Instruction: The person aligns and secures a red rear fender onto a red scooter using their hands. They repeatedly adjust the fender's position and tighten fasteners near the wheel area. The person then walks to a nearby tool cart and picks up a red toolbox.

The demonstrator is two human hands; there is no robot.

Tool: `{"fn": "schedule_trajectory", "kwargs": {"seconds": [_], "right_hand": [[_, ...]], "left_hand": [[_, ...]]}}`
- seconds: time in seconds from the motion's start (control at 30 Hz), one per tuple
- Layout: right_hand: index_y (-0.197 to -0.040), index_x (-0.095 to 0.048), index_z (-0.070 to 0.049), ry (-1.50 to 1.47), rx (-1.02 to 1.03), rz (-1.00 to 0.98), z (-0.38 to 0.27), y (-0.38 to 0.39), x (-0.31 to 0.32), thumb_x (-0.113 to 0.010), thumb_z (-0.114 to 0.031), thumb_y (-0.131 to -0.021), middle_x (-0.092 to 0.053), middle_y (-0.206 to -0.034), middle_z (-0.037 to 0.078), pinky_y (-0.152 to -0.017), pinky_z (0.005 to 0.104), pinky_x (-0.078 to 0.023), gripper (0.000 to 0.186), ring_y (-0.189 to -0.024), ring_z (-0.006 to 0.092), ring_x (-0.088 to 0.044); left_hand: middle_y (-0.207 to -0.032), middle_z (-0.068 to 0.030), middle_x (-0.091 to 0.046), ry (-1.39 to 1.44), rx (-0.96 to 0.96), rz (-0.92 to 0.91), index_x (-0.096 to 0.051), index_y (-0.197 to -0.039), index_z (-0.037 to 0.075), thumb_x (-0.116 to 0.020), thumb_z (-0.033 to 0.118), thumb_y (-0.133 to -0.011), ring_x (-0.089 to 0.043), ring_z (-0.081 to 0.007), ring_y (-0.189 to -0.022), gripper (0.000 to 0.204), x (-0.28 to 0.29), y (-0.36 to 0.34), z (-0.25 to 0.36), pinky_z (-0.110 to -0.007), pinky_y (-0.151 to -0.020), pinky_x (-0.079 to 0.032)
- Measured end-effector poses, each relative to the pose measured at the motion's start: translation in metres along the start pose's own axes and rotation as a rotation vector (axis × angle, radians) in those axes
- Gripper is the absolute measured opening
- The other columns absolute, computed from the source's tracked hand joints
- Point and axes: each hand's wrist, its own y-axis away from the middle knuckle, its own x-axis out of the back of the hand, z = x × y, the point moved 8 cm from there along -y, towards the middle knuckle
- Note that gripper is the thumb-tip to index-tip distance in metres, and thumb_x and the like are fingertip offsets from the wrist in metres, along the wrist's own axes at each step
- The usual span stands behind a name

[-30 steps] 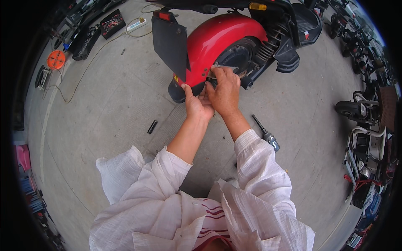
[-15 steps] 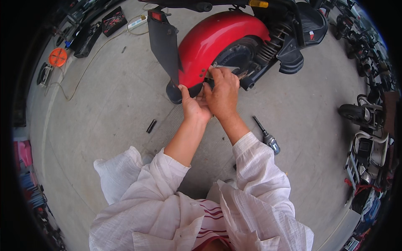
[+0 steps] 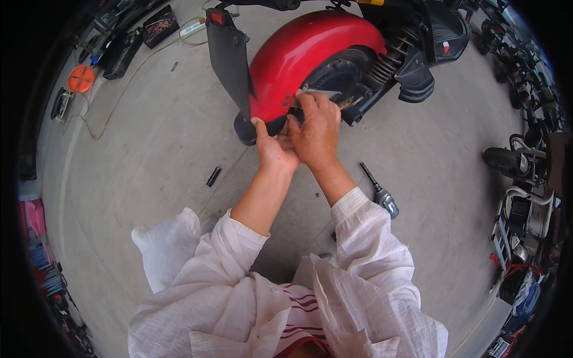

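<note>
Our left hand (image 3: 273, 149) pinching the lower edge of the red fender (image 3: 304, 53), our right hand (image 3: 315, 128) fingers closed on a small part beside the wheel (image 3: 337, 74), screwdriver (image 3: 379, 192) on the floor (image 3: 149, 155) to the right

Loose white crinkled shirt sleeves (image 3: 370, 250) are rolled back near the elbows, leaving both forearms bare; a red-striped white garment (image 3: 301, 304) shows beneath.

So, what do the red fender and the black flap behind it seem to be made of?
The red fender looks like glossy painted plastic: a smooth curve with soft highlights, though painted metal is possible. The black flap looks like matte rubber or soft plastic: flat, dull, no shine. Both hands, left hand and right hand, are at the fender's lower edge.
</note>
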Motion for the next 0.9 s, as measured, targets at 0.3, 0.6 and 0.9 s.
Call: {"fn": "schedule_trajectory", "kwargs": {"seconds": [0.3,0.6,0.9], "right_hand": [[-0.107,-0.063,-0.003,0.02,-0.009,0.041,0.001,0.002,-0.001,-0.061,0.0,-0.066,-0.059,-0.104,0.012,-0.096,0.0426,-0.036,0.041,-0.103,0.0317,-0.054],[-0.107,-0.062,-0.003,0.026,-0.046,0.132,0.001,0.009,-0.009,-0.056,0.002,-0.067,-0.059,-0.105,0.013,-0.095,0.0432,-0.037,0.041,-0.102,0.0333,-0.054],[-0.109,-0.064,-0.006,0.047,-0.099,0.137,0.005,0.01,-0.003,-0.057,0.004,-0.068,-0.06,-0.106,0.01,-0.095,0.0423,-0.038,0.043,-0.102,0.0303,-0.055]], "left_hand": [[-0.128,-0.0123,-0.05,0.023,0.1,-0.052,-0.046,-0.131,0.006,-0.036,0.065,-0.094,-0.048,-0.0247,-0.123,0.07,0.003,-0.003,-0.006,-0.044,-0.107,-0.039],[-0.138,-0.014,-0.045,0.012,0.233,-0.064,-0.04,-0.136,0.003,-0.032,0.067,-0.093,-0.042,-0.0266,-0.132,0.078,0.001,0.006,-0.007,-0.044,-0.111,-0.033],[-0.146,-0.0117,-0.037,-0.095,0.232,-0.16,-0.029,-0.145,0.005,-0.026,0.076,-0.088,-0.034,-0.0261,-0.138,0.091,-0.004,0.009,-0.008,-0.044,-0.114,-0.027]]}}
